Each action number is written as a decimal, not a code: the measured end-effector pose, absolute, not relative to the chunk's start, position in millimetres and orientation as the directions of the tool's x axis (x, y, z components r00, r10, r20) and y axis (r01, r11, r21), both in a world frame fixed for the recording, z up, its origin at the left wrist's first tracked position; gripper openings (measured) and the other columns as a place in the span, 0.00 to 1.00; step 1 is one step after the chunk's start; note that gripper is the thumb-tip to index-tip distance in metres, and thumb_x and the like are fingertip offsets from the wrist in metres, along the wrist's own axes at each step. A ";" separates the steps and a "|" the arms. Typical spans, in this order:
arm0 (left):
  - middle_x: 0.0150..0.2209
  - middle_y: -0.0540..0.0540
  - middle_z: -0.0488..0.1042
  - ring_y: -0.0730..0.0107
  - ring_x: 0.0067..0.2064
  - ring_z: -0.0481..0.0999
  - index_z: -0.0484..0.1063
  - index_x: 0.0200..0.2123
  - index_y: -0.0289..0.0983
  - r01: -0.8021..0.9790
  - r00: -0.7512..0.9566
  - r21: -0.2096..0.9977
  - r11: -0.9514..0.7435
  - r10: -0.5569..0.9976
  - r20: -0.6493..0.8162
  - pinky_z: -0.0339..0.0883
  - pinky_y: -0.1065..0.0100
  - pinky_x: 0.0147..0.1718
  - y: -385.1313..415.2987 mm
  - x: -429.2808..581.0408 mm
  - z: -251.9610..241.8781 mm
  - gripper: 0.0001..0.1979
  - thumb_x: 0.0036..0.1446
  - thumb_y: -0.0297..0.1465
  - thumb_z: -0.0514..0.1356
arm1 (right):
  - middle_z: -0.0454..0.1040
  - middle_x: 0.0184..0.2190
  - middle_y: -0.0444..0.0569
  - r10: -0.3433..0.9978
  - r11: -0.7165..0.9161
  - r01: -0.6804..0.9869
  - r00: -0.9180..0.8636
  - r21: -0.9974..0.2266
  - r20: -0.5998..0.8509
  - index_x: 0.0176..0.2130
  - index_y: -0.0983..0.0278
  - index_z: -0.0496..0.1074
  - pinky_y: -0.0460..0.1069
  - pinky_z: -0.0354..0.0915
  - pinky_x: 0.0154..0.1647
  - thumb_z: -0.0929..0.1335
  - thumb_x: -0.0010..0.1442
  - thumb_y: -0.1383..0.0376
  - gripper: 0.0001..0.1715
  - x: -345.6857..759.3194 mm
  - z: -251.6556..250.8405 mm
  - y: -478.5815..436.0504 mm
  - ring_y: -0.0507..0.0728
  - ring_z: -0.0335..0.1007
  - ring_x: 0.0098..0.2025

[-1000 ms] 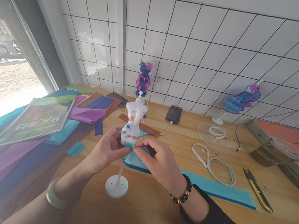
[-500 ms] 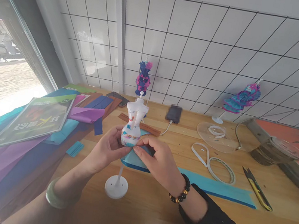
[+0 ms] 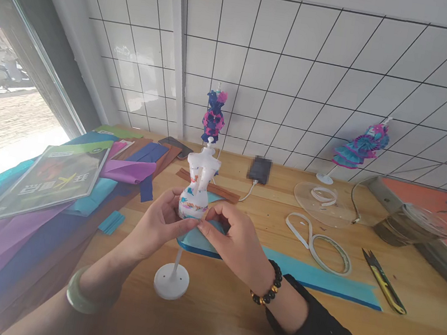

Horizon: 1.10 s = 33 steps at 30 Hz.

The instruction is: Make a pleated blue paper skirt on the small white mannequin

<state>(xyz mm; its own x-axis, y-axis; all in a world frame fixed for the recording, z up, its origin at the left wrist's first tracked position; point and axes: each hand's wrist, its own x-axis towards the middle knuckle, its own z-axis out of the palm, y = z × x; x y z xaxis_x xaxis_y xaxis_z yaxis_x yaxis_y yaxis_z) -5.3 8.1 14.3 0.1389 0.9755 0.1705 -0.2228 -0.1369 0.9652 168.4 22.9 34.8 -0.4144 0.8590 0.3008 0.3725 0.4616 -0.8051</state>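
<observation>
Steady the dress form (image 3: 197, 186), centre frame, with left hand (image 3: 161, 225) cupped around its hips. Align the blue strip (image 3: 316, 276) evenly, using right hand (image 3: 239, 241), apparently pinching its edge.

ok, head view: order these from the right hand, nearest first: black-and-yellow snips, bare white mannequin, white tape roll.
From the right hand:
1. Bare white mannequin: right by the fingertips, on the hand's left.
2. White tape roll: off to the hand's right.
3. Black-and-yellow snips: farther right, past the roll.
</observation>
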 end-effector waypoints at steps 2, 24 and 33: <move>0.39 0.46 0.74 0.66 0.41 0.73 0.65 0.45 0.38 -0.214 0.108 0.969 -0.124 0.983 0.150 0.66 0.66 0.39 7.9 -4.6 15.5 0.20 0.48 0.31 0.66 | 0.72 0.30 0.44 0.847 0.476 0.356 -0.432 -0.805 0.309 0.32 0.62 0.67 0.46 0.62 0.31 0.67 0.59 0.63 0.05 168.3 34.6 22.6 0.51 0.65 0.31; 0.35 0.50 0.72 0.70 0.36 0.70 0.65 0.39 0.37 -0.214 0.046 0.974 -0.076 0.995 0.088 0.62 0.70 0.34 11.6 -5.8 11.1 0.14 0.51 0.34 0.64 | 0.70 0.24 0.47 0.094 0.895 0.391 -0.637 0.216 0.765 0.28 0.66 0.71 0.52 0.56 0.34 0.63 0.59 0.73 0.11 160.8 21.0 12.4 0.54 0.62 0.32; 0.33 0.49 0.75 0.72 0.31 0.72 0.68 0.38 0.36 -0.236 0.026 0.971 -0.032 0.999 0.040 0.62 0.70 0.31 12.1 -5.8 12.3 0.15 0.48 0.34 0.66 | 0.71 0.26 0.46 0.059 0.904 0.359 -0.643 0.231 0.764 0.25 0.65 0.70 0.51 0.57 0.33 0.64 0.58 0.74 0.11 159.3 18.3 12.8 0.53 0.61 0.31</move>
<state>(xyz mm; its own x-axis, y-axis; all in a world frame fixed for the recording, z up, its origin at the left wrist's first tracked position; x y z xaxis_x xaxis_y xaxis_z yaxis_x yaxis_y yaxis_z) -5.8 12.1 12.3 0.0264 0.9989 0.0397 -0.2357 -0.0323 0.9713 159.3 12.8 18.3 -0.6426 0.0594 0.7639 0.3585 0.9044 0.2312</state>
